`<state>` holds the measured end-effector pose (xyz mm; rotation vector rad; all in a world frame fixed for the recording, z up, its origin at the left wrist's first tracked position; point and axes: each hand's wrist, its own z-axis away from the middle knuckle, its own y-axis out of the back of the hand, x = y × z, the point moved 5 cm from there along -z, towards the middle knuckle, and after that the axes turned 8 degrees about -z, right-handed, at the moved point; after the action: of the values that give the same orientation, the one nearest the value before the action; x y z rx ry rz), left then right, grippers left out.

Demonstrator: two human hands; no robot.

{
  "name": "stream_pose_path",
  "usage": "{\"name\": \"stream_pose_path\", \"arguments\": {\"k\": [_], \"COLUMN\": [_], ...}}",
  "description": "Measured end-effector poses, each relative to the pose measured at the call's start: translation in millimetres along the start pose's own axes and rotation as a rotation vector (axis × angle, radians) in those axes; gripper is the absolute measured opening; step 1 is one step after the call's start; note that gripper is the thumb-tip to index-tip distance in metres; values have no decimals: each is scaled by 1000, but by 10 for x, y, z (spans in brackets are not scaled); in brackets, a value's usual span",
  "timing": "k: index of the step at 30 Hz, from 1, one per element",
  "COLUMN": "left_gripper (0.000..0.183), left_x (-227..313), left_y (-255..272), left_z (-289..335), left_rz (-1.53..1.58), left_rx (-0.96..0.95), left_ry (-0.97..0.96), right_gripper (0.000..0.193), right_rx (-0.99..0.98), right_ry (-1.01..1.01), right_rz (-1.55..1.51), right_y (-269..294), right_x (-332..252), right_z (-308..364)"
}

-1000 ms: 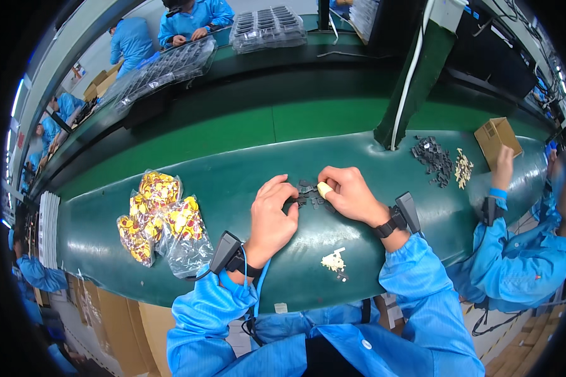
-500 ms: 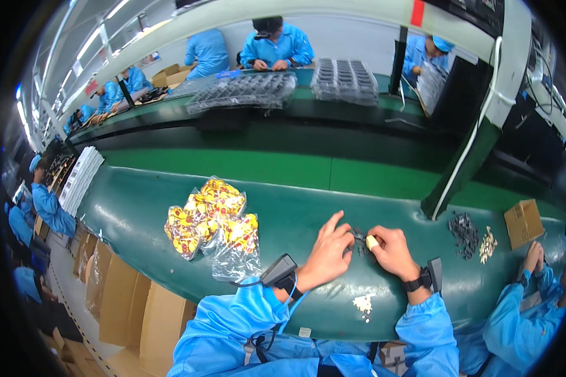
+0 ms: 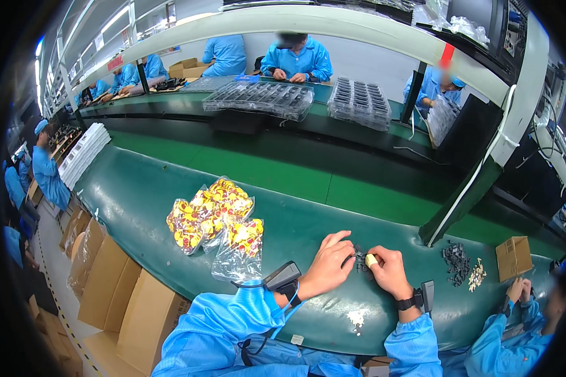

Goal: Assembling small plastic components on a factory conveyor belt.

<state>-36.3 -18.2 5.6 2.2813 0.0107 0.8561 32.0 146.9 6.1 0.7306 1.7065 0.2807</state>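
Note:
My left hand [image 3: 328,269] is closed in a pinch above the green work surface [image 3: 283,207], with a small black part [image 3: 346,260] between thumb and fingers. Close on its right, my right hand [image 3: 390,271] has its fingers curled in; a pale yellow cover [image 3: 371,259] sits on one fingertip. Whatever that hand grips is hidden. Between and just beyond both hands lies a little heap of black parts [image 3: 360,250]. Nearer to me is a scatter of small white pieces [image 3: 357,318].
Clear bags of yellow and red pieces [image 3: 210,210] lie to the left. On the right are a black heap [image 3: 456,261], a pale heap [image 3: 477,275], a cardboard box [image 3: 514,257] and a co-worker's hands [image 3: 519,290]. A post [image 3: 465,195] rises nearby. Open cartons [image 3: 132,301] stand lower left.
The whole view has shifted and tilted slightly with my head. Both hands stay close together over the black parts, with only small finger movements.

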Motion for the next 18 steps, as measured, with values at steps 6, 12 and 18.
{"name": "stream_pose_path", "arguments": {"k": [6,12,18], "left_gripper": [11,14,16], "left_x": [52,78,55], "left_y": [74,47,46], "left_z": [44,20,82], "left_rz": [11,100,217], "left_rx": [112,159,129], "left_ry": [-87,-73,1], "right_gripper": [14,8,7], "right_rx": [-8,58,37], "right_ry": [26,59,2], "right_rz": [15,-10,-34], "right_y": [-62,5,-40], "right_x": [22,-51,-43], "right_z": [-20,10,10]}}
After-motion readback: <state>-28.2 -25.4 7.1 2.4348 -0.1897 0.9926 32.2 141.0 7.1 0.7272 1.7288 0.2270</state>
